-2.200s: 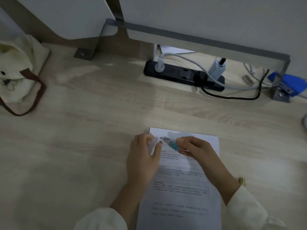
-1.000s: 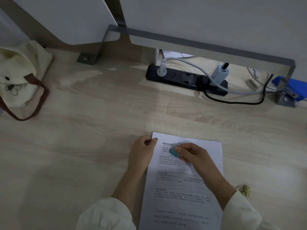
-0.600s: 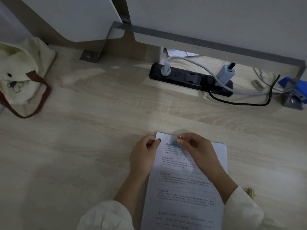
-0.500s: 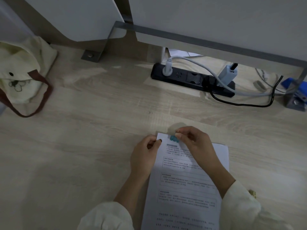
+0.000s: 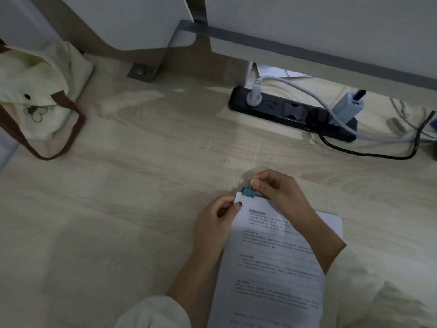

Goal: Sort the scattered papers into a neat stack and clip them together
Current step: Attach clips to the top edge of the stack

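Observation:
A stack of printed white papers (image 5: 272, 263) lies on the pale wooden desk (image 5: 132, 197) in front of me. A small teal binder clip (image 5: 248, 192) sits on the stack's top edge near its left corner. My right hand (image 5: 279, 195) pinches the clip's wire handles from above. My left hand (image 5: 215, 226) grips the stack's top left corner between thumb and fingers. My right forearm covers part of the stack's right side.
A black power strip (image 5: 293, 114) with plugs and grey and black cables lies at the back right. A cream tote bag (image 5: 35, 98) with brown straps sits at the far left. White divider panels (image 5: 307, 27) on a grey metal frame close off the back.
My right hand carried the teal clip from over the page's top text up to the top edge, where it now sits. My left hand shifted to pinch the top left corner.

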A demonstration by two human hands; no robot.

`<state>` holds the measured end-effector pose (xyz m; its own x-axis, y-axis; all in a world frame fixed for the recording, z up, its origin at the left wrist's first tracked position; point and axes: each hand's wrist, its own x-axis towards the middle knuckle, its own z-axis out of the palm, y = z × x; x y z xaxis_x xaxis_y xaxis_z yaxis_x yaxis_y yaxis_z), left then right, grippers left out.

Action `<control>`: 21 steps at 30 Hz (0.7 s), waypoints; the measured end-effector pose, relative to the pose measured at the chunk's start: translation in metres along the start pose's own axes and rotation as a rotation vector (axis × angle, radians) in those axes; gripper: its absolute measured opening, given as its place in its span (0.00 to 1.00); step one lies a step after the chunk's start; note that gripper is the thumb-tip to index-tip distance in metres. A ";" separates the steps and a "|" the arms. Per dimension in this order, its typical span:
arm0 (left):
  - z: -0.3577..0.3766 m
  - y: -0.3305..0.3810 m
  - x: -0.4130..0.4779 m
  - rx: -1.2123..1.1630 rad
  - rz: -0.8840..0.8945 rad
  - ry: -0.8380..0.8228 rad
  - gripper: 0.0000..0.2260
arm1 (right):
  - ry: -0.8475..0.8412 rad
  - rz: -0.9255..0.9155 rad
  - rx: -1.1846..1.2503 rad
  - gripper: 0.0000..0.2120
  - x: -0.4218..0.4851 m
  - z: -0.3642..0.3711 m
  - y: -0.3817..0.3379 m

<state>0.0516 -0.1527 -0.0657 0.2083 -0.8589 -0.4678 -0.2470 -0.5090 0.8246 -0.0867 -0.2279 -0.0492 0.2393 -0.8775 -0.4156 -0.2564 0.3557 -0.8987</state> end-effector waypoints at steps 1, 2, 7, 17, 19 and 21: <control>0.000 0.000 0.000 -0.009 -0.001 -0.004 0.04 | -0.018 0.010 0.005 0.04 0.001 -0.001 0.000; -0.001 0.000 0.000 -0.019 -0.001 -0.008 0.05 | -0.037 0.023 0.008 0.03 0.003 -0.002 0.000; 0.001 -0.001 0.000 -0.053 -0.017 0.009 0.06 | -0.097 0.081 -0.049 0.05 0.005 0.000 0.004; 0.003 -0.002 -0.002 -0.037 -0.039 0.066 0.04 | -0.057 0.065 -0.083 0.10 -0.014 -0.016 -0.011; 0.005 0.000 -0.003 -0.002 -0.032 0.084 0.05 | 0.108 0.044 -0.063 0.09 -0.028 -0.033 -0.012; 0.005 0.002 -0.003 0.029 -0.046 0.096 0.06 | 0.263 0.035 -0.048 0.08 -0.048 -0.057 -0.005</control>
<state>0.0453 -0.1510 -0.0642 0.3097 -0.8259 -0.4711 -0.2623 -0.5505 0.7926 -0.1502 -0.2053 -0.0171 -0.0208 -0.9206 -0.3901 -0.3061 0.3773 -0.8741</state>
